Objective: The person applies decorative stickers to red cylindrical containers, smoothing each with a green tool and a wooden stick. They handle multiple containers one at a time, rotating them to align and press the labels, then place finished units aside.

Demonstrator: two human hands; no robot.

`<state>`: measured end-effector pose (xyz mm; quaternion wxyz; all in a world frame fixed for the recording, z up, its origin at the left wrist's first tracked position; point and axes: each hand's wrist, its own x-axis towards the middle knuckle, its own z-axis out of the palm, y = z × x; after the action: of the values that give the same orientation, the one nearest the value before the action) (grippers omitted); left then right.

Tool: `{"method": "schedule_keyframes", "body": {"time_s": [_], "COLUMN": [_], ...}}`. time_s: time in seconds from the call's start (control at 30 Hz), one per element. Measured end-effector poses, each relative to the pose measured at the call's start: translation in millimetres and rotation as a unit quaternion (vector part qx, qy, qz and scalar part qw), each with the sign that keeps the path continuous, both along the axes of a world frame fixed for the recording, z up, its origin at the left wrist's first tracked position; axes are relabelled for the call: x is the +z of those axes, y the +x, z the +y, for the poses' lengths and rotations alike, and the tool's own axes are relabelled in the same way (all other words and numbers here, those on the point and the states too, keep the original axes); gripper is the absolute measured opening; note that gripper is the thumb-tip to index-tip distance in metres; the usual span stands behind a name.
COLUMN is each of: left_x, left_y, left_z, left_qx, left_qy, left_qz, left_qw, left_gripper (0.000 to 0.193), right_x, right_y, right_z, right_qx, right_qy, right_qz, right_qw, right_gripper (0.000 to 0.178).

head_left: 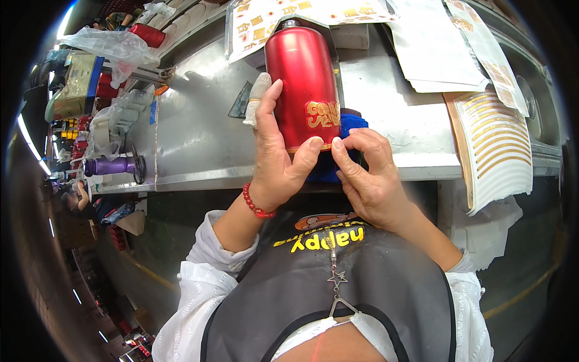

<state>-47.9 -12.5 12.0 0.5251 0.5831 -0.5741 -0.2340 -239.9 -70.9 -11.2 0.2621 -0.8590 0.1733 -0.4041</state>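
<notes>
A glossy red bottle (298,72) lies with its neck pointing away from me, over the front of the metal bench. It carries a gold ornamental decal (324,113) and a thin gold strip (310,146) along its near end. My left hand (271,160) is closed around the bottle's left side, its thumb at the strip; a pale cloth finger cover (258,99) sits on one finger. My right hand (374,175) has its thumb pressed to the right end of the strip, with the fingers bent beside the bottle. Blue cloth (353,122) shows under the bottle.
Printed decal sheets (253,27) lie at the back of the metal bench (199,114). White papers (431,48) and a sheet of curved gold strips (494,142) are at the right, overhanging the edge. A purple bottle (111,166) and plastic-wrapped goods (123,111) stand left.
</notes>
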Motion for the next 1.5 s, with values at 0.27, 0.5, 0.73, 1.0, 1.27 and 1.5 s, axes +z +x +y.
{"method": "schedule_keyframes", "body": {"time_s": [0.27, 0.5, 0.73, 1.0, 1.27, 1.5], "left_x": [-10.2, -5.6, -2.3, 0.5, -12.7, 2.3], "left_y": [12.6, 9.9, 10.6, -2.5, 12.5, 15.7], "left_z": [18.1, 17.3, 9.0, 4.3, 39.1, 22.1], "left_qx": [0.037, 0.049, 0.016, 0.021, 0.069, 0.002], "left_qy": [-0.094, -0.041, -0.001, 0.011, -0.192, -0.251], "left_qz": [-0.11, -0.063, -0.02, -0.006, -0.346, -0.566], "left_qw": [0.989, 0.996, 1.0, 1.0, 0.916, 0.785], "left_gripper": [0.071, 0.069, 0.081, 0.083, 0.043, 0.033], "right_x": [-0.4, -4.0, -2.8, -1.8, -4.3, 7.8], "right_y": [-4.6, -3.8, -1.8, 0.6, -13.1, -19.8], "right_z": [-1.5, -2.0, -0.8, -1.7, -5.7, -7.2], "right_qx": [0.0, 0.007, 0.004, 0.002, -0.039, -0.074], "right_qy": [0.027, 0.011, 0.012, 0.008, 0.074, 0.295], "right_qz": [-0.011, -0.001, -0.004, -0.007, -0.054, -0.148], "right_qw": [1.0, 1.0, 1.0, 1.0, 0.995, 0.941], "right_gripper": [0.061, 0.062, 0.062, 0.062, 0.065, 0.04]}}
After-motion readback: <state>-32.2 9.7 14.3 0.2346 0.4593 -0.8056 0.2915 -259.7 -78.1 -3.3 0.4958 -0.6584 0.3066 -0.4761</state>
